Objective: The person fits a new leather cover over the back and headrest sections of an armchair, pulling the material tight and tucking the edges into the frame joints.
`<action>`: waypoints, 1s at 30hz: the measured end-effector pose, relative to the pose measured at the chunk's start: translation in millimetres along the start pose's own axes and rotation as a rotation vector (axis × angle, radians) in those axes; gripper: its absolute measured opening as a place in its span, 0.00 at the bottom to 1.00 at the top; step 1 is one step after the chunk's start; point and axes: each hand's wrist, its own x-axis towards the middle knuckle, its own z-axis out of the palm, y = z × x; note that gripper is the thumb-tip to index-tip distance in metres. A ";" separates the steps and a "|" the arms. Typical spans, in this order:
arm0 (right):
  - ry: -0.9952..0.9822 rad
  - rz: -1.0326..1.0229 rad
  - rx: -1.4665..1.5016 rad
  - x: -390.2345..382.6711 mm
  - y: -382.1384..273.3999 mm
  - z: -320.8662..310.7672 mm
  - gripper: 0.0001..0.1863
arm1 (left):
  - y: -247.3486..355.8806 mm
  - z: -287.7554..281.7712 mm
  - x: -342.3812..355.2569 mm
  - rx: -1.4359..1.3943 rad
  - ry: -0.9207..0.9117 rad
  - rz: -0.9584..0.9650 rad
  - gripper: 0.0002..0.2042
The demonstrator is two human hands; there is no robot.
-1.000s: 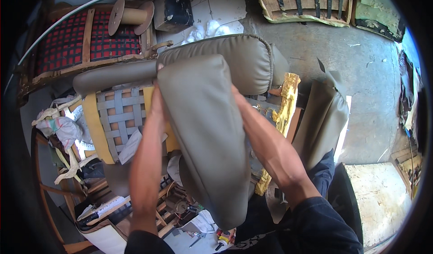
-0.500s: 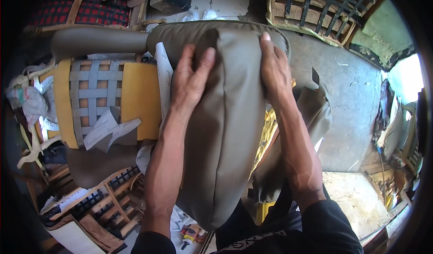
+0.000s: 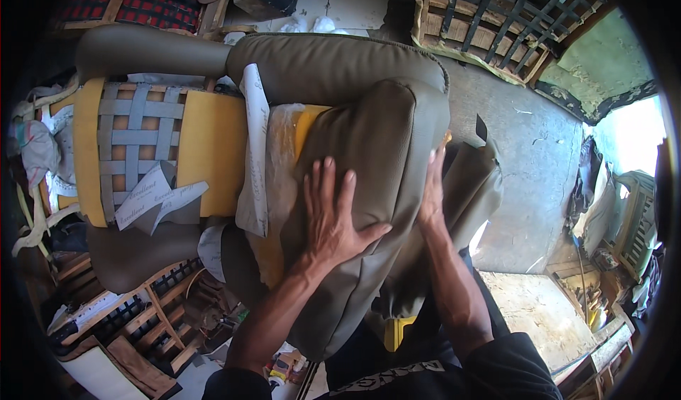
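we start at the far left, where a grey cloth bundle sits among pale frame pieces. next to it, we have the seat with its grey woven webbing, a yellow panel just to the right of the weave and printed white scraps lying across the lower part. above runs a smooth brown padded arm, and below we spot a second brown padded section; red-and-black webbing shows up at the top, a slatted wooden frame down at the bottom.

on to the middle, folks! a long white strip stands just left of the action, and the piped brown bolster stretches along the far side. here is the left hand, spread wide on the brown cushion, fingers fanned, thumb out towards the seam. the cushion lies lengthwise in front of us, far end up by the bolster. the right hand lies along the cushion's right side, fingers stretched forward; we see no pinch.

further right, we find a loose brown cover, a black-strapped wooden frame up top, a pale board low down and a worn green panel.
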 end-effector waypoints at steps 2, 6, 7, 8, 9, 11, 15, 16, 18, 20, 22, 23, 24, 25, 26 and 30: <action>-0.053 0.116 -0.004 -24.2 34.0 -12.1 0.40 | 7.4 3.0 -39.1 -0.018 -0.034 -0.056 0.53; -0.108 0.193 -0.092 -32.3 7.1 -8.5 0.43 | 10.9 1.5 -93.5 -0.111 -0.115 -0.226 0.47; -0.096 0.119 -0.196 -20.0 10.1 -5.7 0.40 | 9.8 -4.4 -97.2 -0.123 -0.091 -0.256 0.43; -0.039 0.038 -0.320 -20.3 6.4 -17.8 0.36 | 6.9 -7.7 -97.4 -0.124 -0.083 -0.265 0.43; 0.058 -0.006 -0.415 -23.1 -23.3 -15.2 0.29 | 3.3 -12.4 -96.0 -0.254 -0.007 -0.457 0.40; 0.167 -0.397 -0.350 -25.7 -60.8 -9.7 0.29 | -12.5 -20.1 -98.4 -0.399 0.074 -0.765 0.32; 0.014 -0.773 -0.767 -8.5 -127.5 25.0 0.38 | -43.8 -36.3 -54.4 -0.491 0.008 -0.929 0.32; -0.019 -0.774 -0.838 1.7 -132.9 34.7 0.42 | -52.6 -30.5 -35.6 -0.607 0.020 -0.924 0.33; 0.027 -0.831 -0.914 12.3 -132.6 43.0 0.45 | -57.6 -22.5 22.1 -0.440 -0.104 -1.036 0.36; 0.061 -0.800 -0.987 14.6 -141.3 51.9 0.49 | -69.2 -26.1 68.3 -0.558 -0.013 -1.115 0.35; 0.047 -0.718 -1.021 16.0 -156.3 60.0 0.44 | -102.7 -24.1 92.2 -0.712 -0.103 -0.969 0.31; 0.047 -0.732 -1.036 20.6 -155.6 63.7 0.44 | -114.1 -22.9 102.7 -0.840 -0.202 -0.796 0.27; 0.015 -0.821 -1.060 25.3 -149.8 71.9 0.42 | -121.6 -16.4 107.2 -0.916 -0.012 -0.792 0.23; -0.008 -0.902 -1.090 32.4 -146.2 75.1 0.40 | -121.8 -18.4 120.9 -0.892 0.026 -0.878 0.21; -0.008 -0.911 -1.097 36.1 -147.6 74.9 0.40 | -121.4 -21.6 132.5 -0.865 0.065 -0.965 0.19; -0.048 -0.808 -1.204 51.9 -153.4 63.6 0.37 | -103.8 2.3 157.8 -0.706 0.147 -0.985 0.15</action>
